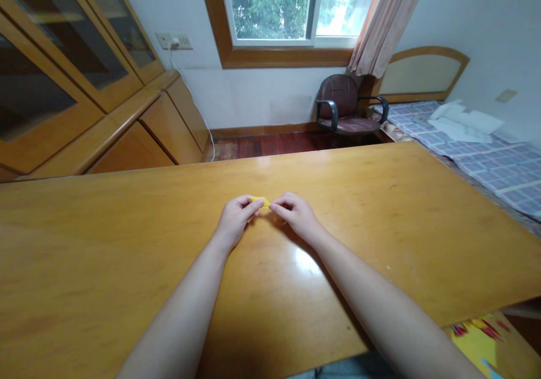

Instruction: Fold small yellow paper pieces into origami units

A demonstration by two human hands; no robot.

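Between my two hands, just above the middle of the wooden table point(127, 243), is a small piece of folded yellow paper point(260, 201). My left hand point(239, 212) pinches its left part between thumb and fingers. At its right end, the thumb and fingertips of my right hand point(295, 210) are closed on it. The fingers cover much of the piece, so its full shape is hidden.
In a lower space at the bottom right lie yellow paper point(475, 345) and several small red and yellow pieces. Beyond the table stand a brown armchair point(342, 100), a bed point(486, 159) with a checked cover and a wooden cabinet point(127, 148).
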